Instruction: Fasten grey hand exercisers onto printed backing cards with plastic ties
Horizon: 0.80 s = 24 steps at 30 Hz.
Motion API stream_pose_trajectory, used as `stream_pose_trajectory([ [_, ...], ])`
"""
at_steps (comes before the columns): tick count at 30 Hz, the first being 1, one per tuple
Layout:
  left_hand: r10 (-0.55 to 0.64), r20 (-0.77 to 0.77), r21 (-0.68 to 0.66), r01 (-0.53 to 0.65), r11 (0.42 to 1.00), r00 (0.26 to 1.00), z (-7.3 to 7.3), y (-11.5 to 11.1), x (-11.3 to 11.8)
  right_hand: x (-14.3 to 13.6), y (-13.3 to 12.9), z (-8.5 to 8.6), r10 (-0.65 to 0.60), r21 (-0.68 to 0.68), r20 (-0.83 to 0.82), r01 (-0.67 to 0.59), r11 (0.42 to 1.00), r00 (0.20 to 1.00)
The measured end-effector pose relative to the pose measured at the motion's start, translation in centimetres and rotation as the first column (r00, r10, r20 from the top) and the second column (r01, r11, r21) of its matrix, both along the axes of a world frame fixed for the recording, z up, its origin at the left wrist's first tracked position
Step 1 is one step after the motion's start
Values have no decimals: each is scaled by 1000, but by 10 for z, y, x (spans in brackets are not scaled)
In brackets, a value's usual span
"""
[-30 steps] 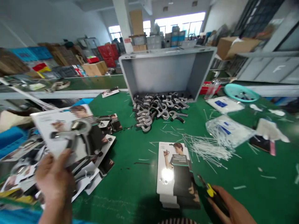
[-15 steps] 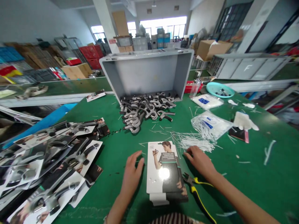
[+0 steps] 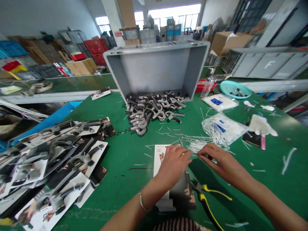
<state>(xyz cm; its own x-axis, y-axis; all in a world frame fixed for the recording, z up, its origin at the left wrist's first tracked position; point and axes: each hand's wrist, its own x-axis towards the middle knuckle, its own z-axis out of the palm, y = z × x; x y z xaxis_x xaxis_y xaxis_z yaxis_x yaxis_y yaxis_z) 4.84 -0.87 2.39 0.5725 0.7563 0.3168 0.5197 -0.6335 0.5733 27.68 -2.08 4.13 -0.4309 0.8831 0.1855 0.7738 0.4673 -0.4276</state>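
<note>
My left hand [image 3: 175, 162] is over the stack of printed cards [image 3: 181, 192], its fingers together and pointing right; what they hold, if anything, is too small to name. Close beside its fingertips, my right hand [image 3: 214, 157] is closed at the near edge of the pile of white plastic ties [image 3: 198, 142]; whatever is between its fingers cannot be made out. Pliers with yellow and black handles [image 3: 204, 199] lie right of the cards. Grey and black hand grips [image 3: 156, 107] are heaped at the mouth of a tipped grey crate [image 3: 154, 70].
Carded hand grips [image 3: 79, 160] are piled at the left. Toward the right lie plastic bags [image 3: 226, 128], a white glove [image 3: 262, 125] and a turquoise dish [image 3: 234, 89]. Another grey crate [image 3: 267, 64] stands at the back right.
My left hand has moved right and up, from beside the cards to over them, and its fingers have closed. My right hand has shifted slightly right, its fingers now pinched. The view has shifted slightly.
</note>
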Motion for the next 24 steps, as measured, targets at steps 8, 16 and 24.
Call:
stream_pose_trajectory([
  [8, 359, 441, -794, 172, 583, 823, -17, -27, -23, -10, 2, 7, -199, -426, -553, -69, 902, 809],
  [16, 421, 297, -606, -172, 777, 857, -24, -48, -29, -81, -25, -43, -449, -664, -720, -334, 669, 530],
  [24, 651, 91, -460, -548, 699, 754, -72, -42, -85, -79, -15, -55, -542, -656, -729, -202, 727, 418],
])
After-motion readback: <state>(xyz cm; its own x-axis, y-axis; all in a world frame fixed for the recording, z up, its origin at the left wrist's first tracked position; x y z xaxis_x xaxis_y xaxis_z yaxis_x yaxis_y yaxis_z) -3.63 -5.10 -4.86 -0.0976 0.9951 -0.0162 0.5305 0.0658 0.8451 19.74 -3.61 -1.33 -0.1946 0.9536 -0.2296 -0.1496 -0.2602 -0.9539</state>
